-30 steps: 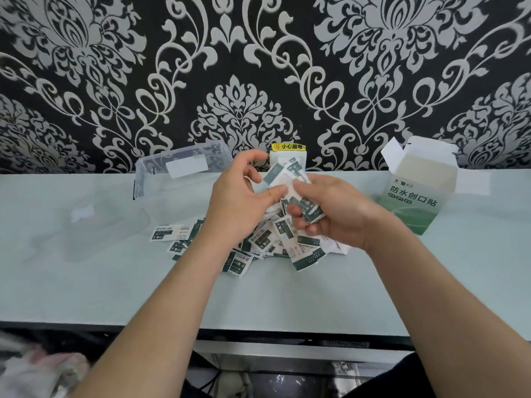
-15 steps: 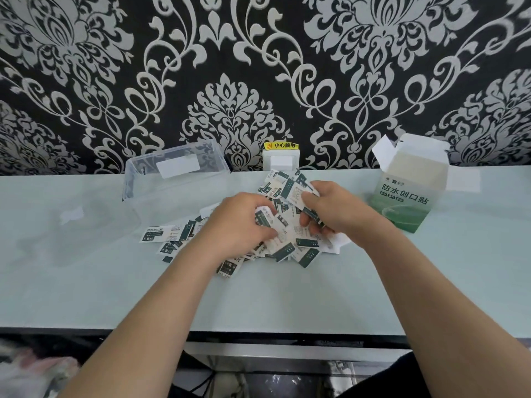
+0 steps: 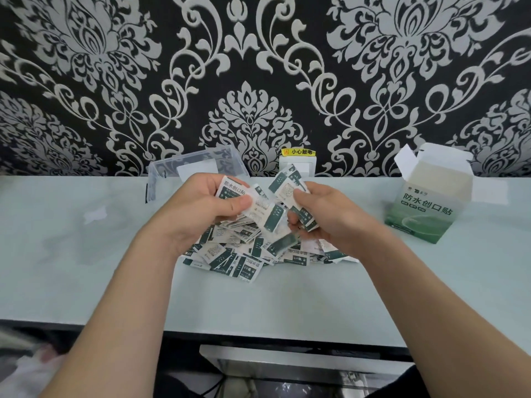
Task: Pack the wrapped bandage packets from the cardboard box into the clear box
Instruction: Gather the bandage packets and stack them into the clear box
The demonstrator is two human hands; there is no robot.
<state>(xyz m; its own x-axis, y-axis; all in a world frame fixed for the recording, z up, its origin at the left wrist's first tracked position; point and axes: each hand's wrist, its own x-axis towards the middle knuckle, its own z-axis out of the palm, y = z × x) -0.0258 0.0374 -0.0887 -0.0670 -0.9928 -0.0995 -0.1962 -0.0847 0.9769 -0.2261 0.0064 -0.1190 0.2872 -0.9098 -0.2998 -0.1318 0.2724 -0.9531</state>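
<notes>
A loose pile of green-and-white bandage packets (image 3: pixel 244 258) lies on the pale table (image 3: pixel 86 268). My left hand (image 3: pixel 207 206) grips a bunch of packets (image 3: pixel 232 191) above the pile. Facing it, my right hand (image 3: pixel 324 216) holds another bunch of packets (image 3: pixel 287 188), thumb on top. A few packets hang loosely between the two hands. The clear box (image 3: pixel 195 170) stands open behind my left hand, by the wall. At the right stands the green cardboard box (image 3: pixel 425 208), its top flaps open.
A white wall socket with a yellow warning label (image 3: pixel 298 160) sits behind the hands. The clear lid (image 3: pixel 69 225) lies flat at the left. The patterned wall closes the far side. The table's front edge runs under my forearms.
Both hands came down onto the pile, gathered packets and have now lifted with a bunch each. The pile looks pulled closer together.
</notes>
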